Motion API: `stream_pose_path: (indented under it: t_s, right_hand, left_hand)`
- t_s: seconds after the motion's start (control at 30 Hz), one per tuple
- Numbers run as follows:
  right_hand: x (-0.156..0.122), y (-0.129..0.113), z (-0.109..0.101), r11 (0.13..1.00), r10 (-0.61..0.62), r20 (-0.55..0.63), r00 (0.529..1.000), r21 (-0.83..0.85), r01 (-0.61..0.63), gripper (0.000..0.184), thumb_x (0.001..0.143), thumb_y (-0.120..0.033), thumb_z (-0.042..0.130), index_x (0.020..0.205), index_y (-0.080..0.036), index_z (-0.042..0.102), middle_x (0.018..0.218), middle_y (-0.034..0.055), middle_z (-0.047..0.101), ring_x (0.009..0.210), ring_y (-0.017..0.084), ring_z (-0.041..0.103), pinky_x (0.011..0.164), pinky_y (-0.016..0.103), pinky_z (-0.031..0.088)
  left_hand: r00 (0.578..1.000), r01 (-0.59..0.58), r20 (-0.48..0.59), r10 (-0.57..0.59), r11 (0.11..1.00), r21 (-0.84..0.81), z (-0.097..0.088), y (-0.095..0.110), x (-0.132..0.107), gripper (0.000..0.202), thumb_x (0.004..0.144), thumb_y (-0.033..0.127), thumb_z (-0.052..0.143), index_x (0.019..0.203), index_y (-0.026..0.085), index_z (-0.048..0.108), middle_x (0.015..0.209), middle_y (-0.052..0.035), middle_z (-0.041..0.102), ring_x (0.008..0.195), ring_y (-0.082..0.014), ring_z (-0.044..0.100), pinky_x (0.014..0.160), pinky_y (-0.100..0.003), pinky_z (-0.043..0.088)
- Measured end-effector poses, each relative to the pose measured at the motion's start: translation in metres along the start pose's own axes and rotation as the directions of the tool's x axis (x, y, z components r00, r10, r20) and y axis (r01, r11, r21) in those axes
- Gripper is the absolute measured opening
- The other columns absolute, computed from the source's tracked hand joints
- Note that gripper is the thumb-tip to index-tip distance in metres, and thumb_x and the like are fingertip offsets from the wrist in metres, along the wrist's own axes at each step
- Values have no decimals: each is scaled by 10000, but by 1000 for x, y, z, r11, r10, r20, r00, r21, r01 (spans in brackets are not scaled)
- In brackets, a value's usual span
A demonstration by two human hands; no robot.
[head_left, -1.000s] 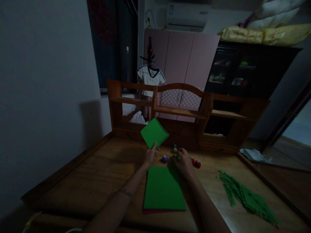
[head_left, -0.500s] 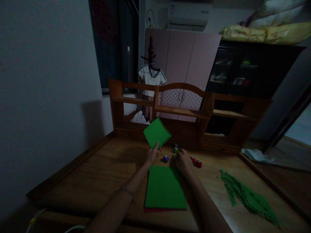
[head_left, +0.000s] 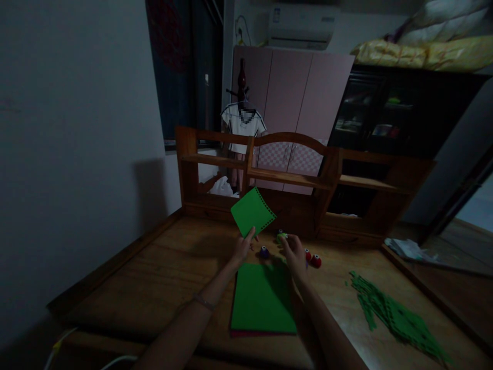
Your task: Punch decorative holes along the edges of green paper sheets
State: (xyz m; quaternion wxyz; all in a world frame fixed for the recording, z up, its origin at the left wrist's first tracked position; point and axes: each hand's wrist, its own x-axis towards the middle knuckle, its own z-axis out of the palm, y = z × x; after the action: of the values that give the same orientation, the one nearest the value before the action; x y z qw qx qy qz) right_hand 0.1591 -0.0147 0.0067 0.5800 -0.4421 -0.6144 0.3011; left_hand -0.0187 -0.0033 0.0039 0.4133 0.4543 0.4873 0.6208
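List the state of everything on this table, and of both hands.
left hand, pinching the punched green sheet.
punched green sheet, held up, tilted.
right hand, fingertips at the green punch; grip unclear.
green paper stack, flat on the table.
purple punch, standing free.
red punches, standing free by the right hand.
green strips, piled loose.

A single view is supplied, taken from a camera worn on the head. The lens is directed forward and downward across the desk [head_left: 154, 277]. The left hand [head_left: 242, 249], its grip closed on a green sheet [head_left: 253, 211], and the right hand [head_left: 296, 255] are framed near centre at close range. The shelf unit [head_left: 292, 177] and wardrobe [head_left: 292, 97] are seen beyond, farther off.
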Motion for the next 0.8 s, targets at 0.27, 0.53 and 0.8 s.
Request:
stream_pose_path:
  t_s: [0.27, 0.53, 0.8]
  right_hand:
    - [4, 3, 4, 854, 229, 67, 971, 466, -233, 403, 657, -421, 656, 972, -181, 577, 1005, 100, 635, 864, 226, 630, 715, 338, 510]
    - [0, -5, 5, 911, 152, 101, 983, 371, -179, 402, 644, -403, 670, 969, -180, 593, 941, 82, 658, 867, 220, 629, 793, 378, 490]
    - [-6, -7, 20, 974, 91, 59, 994, 205, -101, 406, 637, -430, 666, 950, -185, 581, 916, 76, 662, 824, 230, 639, 742, 375, 509]
  left_hand:
    - [1000, -29, 11, 29, 999, -33, 2, -8, 2, 516, 671, 639, 482, 605, 139, 593, 590, -29, 551, 452, -84, 441, 436, -194, 352]
    - [999, -29, 28, 28, 999, 32, 4, -13, 2, 447, 676, 592, 509, 633, 157, 605, 527, -2, 535, 432, -93, 446, 434, -207, 340]
    - [994, -103, 58, 95, 985, 141, 8, 3, -9, 330, 710, 494, 527, 678, 188, 647, 687, -45, 645, 663, -176, 588, 636, -251, 398]
